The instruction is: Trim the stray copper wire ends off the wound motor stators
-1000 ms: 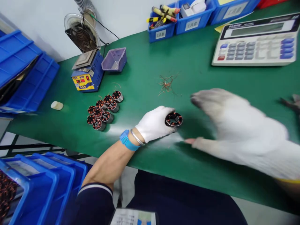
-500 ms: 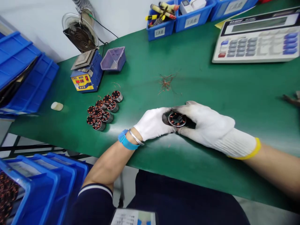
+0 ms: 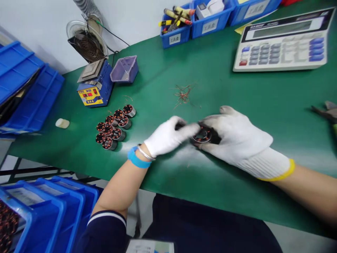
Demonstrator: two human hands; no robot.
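Note:
In my gloved right hand is a round motor stator with a metal rim and copper windings, held just above or on the green table. The thumb and fingers wrap its right side, and its lower part is hidden. At its left edge is my gloved left hand, the front finger stretched to the rim and blurred, with a gap behind it; it does not grip the stator. Several similar stators stand grouped on the table to the left.
Loose copper wire clippings lie beyond my hands. A blue soldering pot and a purple tray stand back left. A calculator and pliers are at right. Blue bins line the back; blue crates stand lower left.
My left hand has let go of the stator's left side and its front finger has shifted onto the rim. My right hand keeps its hold. The view has shifted slightly.

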